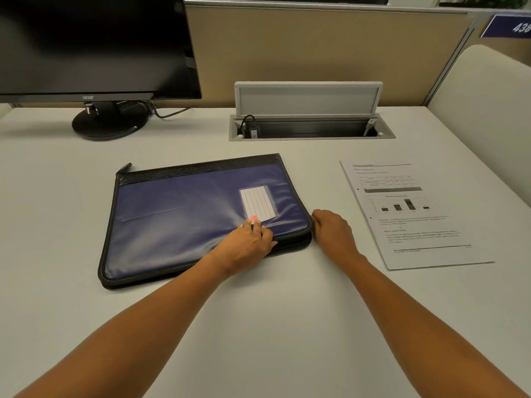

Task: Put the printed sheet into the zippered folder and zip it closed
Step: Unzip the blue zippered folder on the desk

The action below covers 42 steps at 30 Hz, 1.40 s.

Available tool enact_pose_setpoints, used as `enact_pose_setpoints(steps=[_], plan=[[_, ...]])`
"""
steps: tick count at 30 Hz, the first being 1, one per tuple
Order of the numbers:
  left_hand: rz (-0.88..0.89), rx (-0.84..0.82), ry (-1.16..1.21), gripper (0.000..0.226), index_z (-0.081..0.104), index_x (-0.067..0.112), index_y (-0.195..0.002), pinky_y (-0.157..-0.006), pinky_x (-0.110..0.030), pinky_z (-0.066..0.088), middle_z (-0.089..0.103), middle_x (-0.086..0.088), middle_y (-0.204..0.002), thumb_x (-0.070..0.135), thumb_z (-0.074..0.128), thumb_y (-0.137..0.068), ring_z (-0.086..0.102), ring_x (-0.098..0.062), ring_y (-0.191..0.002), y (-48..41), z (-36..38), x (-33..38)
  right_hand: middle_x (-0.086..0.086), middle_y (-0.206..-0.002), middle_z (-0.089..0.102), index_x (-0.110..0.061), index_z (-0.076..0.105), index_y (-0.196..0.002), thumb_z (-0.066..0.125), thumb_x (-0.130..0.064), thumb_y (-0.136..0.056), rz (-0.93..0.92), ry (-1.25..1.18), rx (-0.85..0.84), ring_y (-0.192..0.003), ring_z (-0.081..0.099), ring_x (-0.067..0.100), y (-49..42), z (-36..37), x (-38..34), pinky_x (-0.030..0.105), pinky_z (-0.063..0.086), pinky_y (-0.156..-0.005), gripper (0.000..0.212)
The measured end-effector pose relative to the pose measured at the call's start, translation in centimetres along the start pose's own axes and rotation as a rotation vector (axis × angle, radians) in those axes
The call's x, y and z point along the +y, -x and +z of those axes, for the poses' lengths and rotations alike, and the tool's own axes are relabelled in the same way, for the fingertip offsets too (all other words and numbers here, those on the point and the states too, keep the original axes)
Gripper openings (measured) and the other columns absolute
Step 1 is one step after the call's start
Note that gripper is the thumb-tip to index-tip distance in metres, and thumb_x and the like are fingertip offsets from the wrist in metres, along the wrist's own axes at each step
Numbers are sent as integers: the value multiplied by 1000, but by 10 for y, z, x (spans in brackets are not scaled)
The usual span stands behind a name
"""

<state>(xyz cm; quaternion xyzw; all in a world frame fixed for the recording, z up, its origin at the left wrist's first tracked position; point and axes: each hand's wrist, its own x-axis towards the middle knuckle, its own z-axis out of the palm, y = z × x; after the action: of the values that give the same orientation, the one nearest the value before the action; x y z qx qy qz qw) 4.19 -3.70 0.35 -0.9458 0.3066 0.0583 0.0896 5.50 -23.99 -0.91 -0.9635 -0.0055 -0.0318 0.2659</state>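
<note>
A blue zippered folder (184, 214) with black edging and a lined label pocket lies flat on the white desk (273, 326), its zip closed as far as I can see. My left hand (247, 242) rests on the folder's near right part, fingers pressing the cover below the label. My right hand (333, 231) sits at the folder's right near corner, fingers curled against the zip edge; whether it pinches the zip pull is hidden. The printed sheet (413, 214), with a table and a bar chart, lies flat to the right of the folder, apart from both hands.
A black monitor (94, 47) on a round stand stands at the back left. An open cable hatch (310, 127) with its lid raised sits behind the folder. A beige partition runs along the back, and a cream chair back (488, 116) rises at the right.
</note>
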Motion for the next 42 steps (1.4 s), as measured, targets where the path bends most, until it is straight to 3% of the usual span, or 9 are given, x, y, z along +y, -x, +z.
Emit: enact_pose_setpoints(steps=[7, 13, 18, 24, 28, 37, 42], plan=[[4, 36, -3, 46, 42, 1, -119, -100, -48, 40, 45, -30, -132, 36, 20, -99, 41, -43, -125, 1, 2, 0, 10, -65, 45, -8, 39, -66, 40, -7, -91, -5, -61, 64, -61, 38, 21, 25, 3, 5, 32, 28, -57, 25], [-31, 25, 24, 48, 40, 0, -121, -100, -49, 39, 39, -33, -136, 37, 19, -99, 38, -46, -127, -2, 4, 3, 2, -64, 42, -14, 37, -68, 44, -12, -93, -34, -53, 95, -58, 37, 18, 57, 11, 0, 24, 24, -50, 26], [-54, -1, 54, 49, 40, -1, -121, -103, -52, 35, 33, -36, -139, 37, 19, -99, 33, -49, -129, -6, 6, 5, 0, -68, 45, -11, 50, -73, 47, -9, -92, -49, -71, 117, -58, 40, 15, 69, 18, -16, 11, 25, -48, 19], [-73, -14, 83, 49, 39, -1, -122, -103, -54, 35, 32, -37, -139, 36, 18, -99, 32, -51, -129, -6, 8, 7, 11, -71, 58, -3, 59, -79, 48, -11, -91, -114, -72, 107, -60, 44, 15, 77, 30, -35, 22, 31, -60, 18], [-69, -48, 100, 49, 39, 0, -123, -104, -53, 34, 31, -36, -140, 36, 18, -99, 31, -50, -130, -5, 6, 6, 14, -84, 65, -1, 61, -91, 44, -13, -93, -161, -63, 63, -72, 58, 25, 78, 38, -43, 24, 37, -66, 21], [-144, -31, 217, 56, 23, 4, -141, -111, -41, 25, 22, -20, -151, 40, 25, -98, 18, -34, -140, 5, 3, 7, 14, -96, 66, -2, 61, -101, 41, -19, -95, -142, -79, 50, -82, 60, 22, 75, 34, -39, 18, 39, -74, 27], [-107, 34, 264, 57, 14, 17, -146, -116, -33, 10, 14, -5, -156, 41, 30, -97, 10, -19, -143, 24, 7, -8, 11, -86, 64, -4, 60, -92, 42, -21, -96, -162, -39, 35, -69, 54, 17, 71, 28, -34, 17, 36, -65, 25]])
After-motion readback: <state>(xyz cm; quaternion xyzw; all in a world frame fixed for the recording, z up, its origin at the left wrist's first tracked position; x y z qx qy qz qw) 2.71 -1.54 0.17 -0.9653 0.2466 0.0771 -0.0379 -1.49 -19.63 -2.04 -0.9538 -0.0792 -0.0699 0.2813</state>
